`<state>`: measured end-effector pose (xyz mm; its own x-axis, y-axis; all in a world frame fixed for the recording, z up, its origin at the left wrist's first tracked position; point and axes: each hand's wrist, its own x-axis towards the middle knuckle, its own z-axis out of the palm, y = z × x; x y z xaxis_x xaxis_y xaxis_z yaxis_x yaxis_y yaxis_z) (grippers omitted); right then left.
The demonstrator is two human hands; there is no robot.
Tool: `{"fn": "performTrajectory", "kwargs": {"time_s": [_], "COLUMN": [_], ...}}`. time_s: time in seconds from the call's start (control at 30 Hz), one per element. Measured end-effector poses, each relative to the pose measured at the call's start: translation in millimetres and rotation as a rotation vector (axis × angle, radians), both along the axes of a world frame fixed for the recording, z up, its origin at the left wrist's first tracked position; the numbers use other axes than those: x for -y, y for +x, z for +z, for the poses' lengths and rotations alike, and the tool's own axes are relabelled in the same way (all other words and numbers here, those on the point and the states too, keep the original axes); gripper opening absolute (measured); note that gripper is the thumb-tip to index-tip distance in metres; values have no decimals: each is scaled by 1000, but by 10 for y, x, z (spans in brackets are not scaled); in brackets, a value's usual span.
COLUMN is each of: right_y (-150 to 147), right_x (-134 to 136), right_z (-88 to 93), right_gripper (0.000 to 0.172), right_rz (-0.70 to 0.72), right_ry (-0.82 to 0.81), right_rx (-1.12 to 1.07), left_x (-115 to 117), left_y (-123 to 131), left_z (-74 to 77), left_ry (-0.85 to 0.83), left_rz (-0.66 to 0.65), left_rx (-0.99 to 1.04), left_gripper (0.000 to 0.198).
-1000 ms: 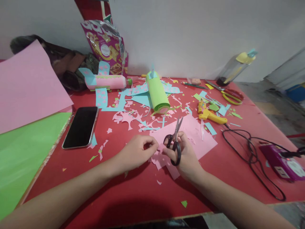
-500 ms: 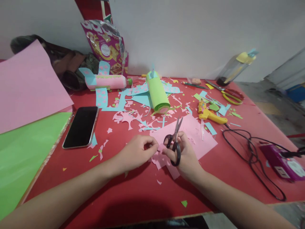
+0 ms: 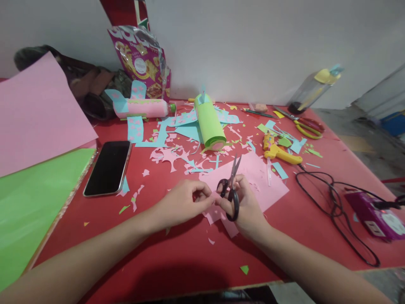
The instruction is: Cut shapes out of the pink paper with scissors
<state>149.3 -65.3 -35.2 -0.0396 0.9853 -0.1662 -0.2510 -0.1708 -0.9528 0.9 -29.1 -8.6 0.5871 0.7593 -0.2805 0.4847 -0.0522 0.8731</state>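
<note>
My right hand (image 3: 248,207) is closed round black-handled scissors (image 3: 233,198), whose blades point up and away, slightly parted. Between the fingertips of both hands sits a small piece of pink paper (image 3: 215,195), mostly covered by the fingers. My left hand (image 3: 190,198) pinches it from the left with thumb and forefinger. Under and beyond the right hand lies a pink paper sheet (image 3: 268,185) with cut edges. Past the hands, a green paper-wrapped tube (image 3: 210,122) carries light-blue wings with pink shapes. A pink bottle plane (image 3: 145,108) with blue wings lies to its left.
Paper scraps (image 3: 167,156) litter the red table (image 3: 177,257). A phone (image 3: 107,169) lies left, near large pink (image 3: 41,114) and green sheets (image 3: 41,202). At right are a yellow glue gun (image 3: 280,154), its looping cord, a purple power strip (image 3: 376,215) and yellow-handled scissors (image 3: 306,128).
My left thumb and fingers have shifted slightly right, meeting the right fingertips over the small pink piece. The scissors have tilted a little. Everything else stays in place.
</note>
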Motion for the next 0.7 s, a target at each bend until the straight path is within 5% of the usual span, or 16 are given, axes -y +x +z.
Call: {"fn": "performTrajectory", "kwargs": {"time_s": [0.7], "right_y": [18], "right_x": [1], "right_z": [12], "right_gripper": [29], "right_rz": [-51], "right_ry": [-12], "right_rx": [24], "left_x": [-14], "left_y": [-2], "left_z": [30], "left_ry": [-61], "left_rz": [33], "left_rx": [27], "left_gripper": [20]}}
